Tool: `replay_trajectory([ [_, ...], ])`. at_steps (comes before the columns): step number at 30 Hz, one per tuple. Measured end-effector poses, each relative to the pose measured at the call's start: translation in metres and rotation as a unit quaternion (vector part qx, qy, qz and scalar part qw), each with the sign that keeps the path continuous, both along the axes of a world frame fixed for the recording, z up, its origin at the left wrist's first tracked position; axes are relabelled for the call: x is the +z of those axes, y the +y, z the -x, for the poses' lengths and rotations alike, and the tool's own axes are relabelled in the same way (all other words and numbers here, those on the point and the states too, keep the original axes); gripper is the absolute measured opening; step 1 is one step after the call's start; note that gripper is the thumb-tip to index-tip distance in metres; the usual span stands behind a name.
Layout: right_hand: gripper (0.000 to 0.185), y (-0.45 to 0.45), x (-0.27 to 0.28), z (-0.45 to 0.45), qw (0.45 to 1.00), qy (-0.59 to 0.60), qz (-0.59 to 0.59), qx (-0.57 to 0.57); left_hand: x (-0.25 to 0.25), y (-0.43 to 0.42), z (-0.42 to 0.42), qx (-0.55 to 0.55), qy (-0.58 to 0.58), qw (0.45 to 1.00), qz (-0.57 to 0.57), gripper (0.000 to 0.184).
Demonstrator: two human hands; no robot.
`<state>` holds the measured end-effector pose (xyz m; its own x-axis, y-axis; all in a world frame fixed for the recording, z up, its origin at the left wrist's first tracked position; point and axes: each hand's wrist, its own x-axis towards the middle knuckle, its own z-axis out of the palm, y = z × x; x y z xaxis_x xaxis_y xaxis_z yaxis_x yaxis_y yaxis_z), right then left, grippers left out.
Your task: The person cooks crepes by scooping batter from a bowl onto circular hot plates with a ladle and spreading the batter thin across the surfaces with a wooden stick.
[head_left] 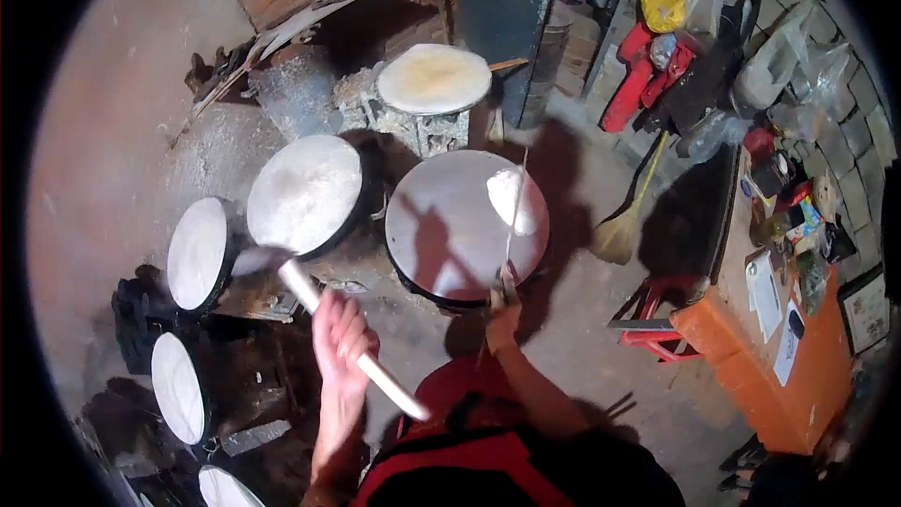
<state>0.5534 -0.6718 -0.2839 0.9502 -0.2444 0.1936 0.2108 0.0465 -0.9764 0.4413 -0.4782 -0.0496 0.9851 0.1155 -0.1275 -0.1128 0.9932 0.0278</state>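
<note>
Pale wood fills the left hand (345,338), with its fingers closed around a thick handle (389,385). The handle's far end, up and left of those fingers, is a blur, so I can't tell its shape. To their right, the right hand (503,314) has its fingers closed on the near end of a thin stick (512,237). The stick points away from them, over a big round plate (460,183). To do this well, I think the right fingers should hold the stick lightly and level, so it doesn't dig in. The left fingers should hold the handle steady, well clear of the plate.

The round plate sits just past the right fingers. It looks flat, smooth and grey, with a dark side, and a shadow lies on its left part. A bright white patch (501,193) is on its right part, and the stick crosses over it; I can't tell if they touch. Beyond the left fingers stands a white-topped round (305,192). Farthest off, past both hands' fingers, a tan-topped round (434,80) sits on grey blocks (441,131).
</note>
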Motion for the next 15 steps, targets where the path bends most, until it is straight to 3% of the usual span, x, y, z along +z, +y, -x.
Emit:
replay_trajectory([
  [1,0.038,0.014,-0.030,-0.019,0.996,-0.085,0.028,-0.021,0.024,-0.008,0.017,0.019,-0.082,0.996,0.014,0.029],
  [4,0.033,0.034,-0.037,-0.049,0.981,0.156,-0.106,0.055,0.080,-0.013,0.062,0.040,-0.264,0.959,-0.096,0.026],
  [5,0.031,0.036,0.008,-0.044,0.959,0.255,-0.103,0.073,0.087,-0.014,0.072,0.040,-0.307,0.944,-0.116,0.026],
  [7,0.024,0.013,0.037,-0.034,0.928,0.266,-0.182,0.188,0.090,-0.020,0.083,0.032,-0.361,0.922,-0.133,0.025],
  [8,0.022,-0.004,0.032,-0.034,0.884,0.351,-0.233,0.203,0.088,-0.023,0.086,0.032,-0.370,0.920,-0.127,0.024],
  [9,0.025,-0.026,0.019,-0.031,0.910,0.319,-0.163,0.210,0.086,-0.027,0.088,0.032,-0.381,0.915,-0.130,0.024],
  [11,0.020,-0.048,0.047,-0.013,0.955,0.244,-0.065,0.157,0.083,-0.030,0.090,0.034,-0.392,0.910,-0.132,0.023],
  [15,0.032,-0.079,-0.050,-0.036,0.979,0.143,0.120,0.082,0.083,-0.040,0.089,0.041,-0.399,0.905,-0.143,0.021],
])
